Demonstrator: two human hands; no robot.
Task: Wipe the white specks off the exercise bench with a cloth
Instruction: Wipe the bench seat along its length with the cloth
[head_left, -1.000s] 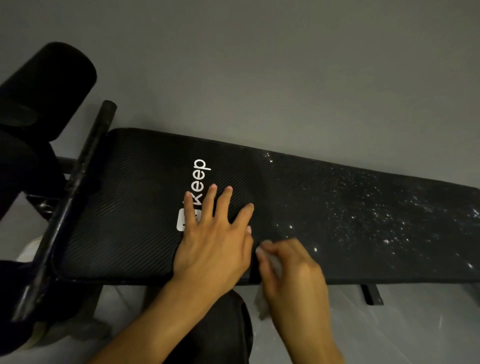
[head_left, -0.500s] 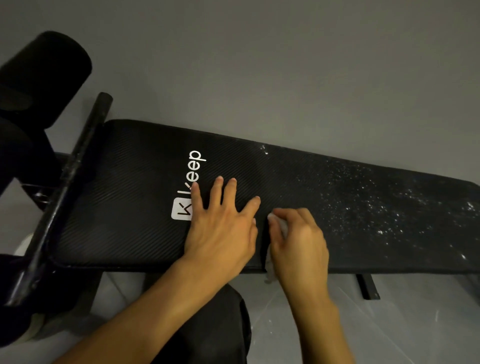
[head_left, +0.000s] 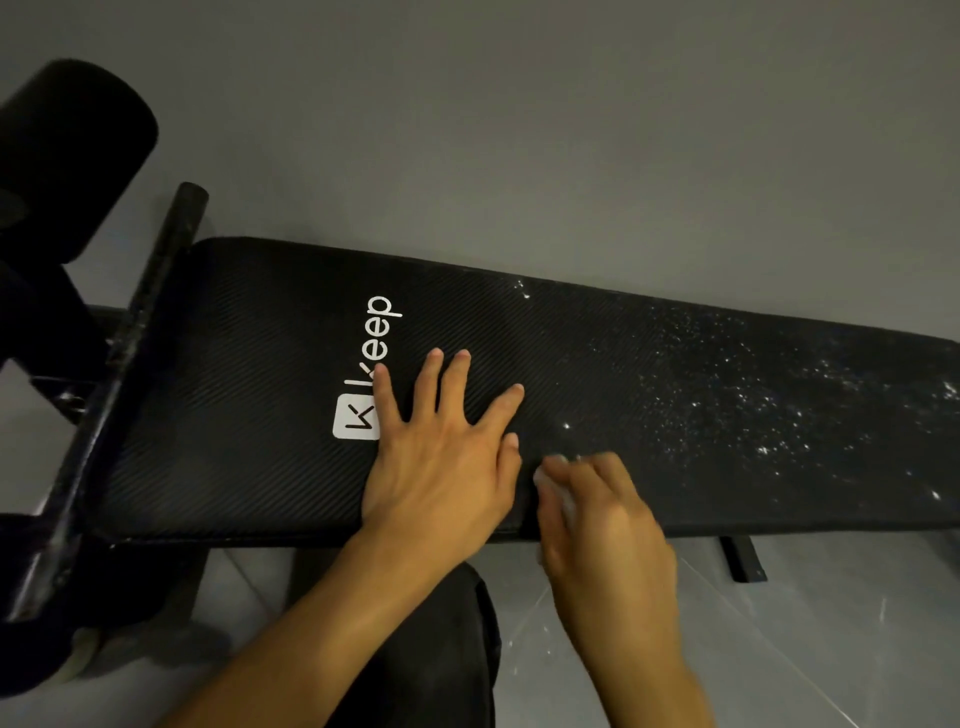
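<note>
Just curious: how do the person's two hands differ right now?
The left hand lies flat, fingers spread, on the bench; the right hand is curled round a pale cloth. The left hand looks sharp; the right hand is blurred. The left hand rests by the logo; the right hand nearer the white specks. Both are bare, on the bench.
</note>
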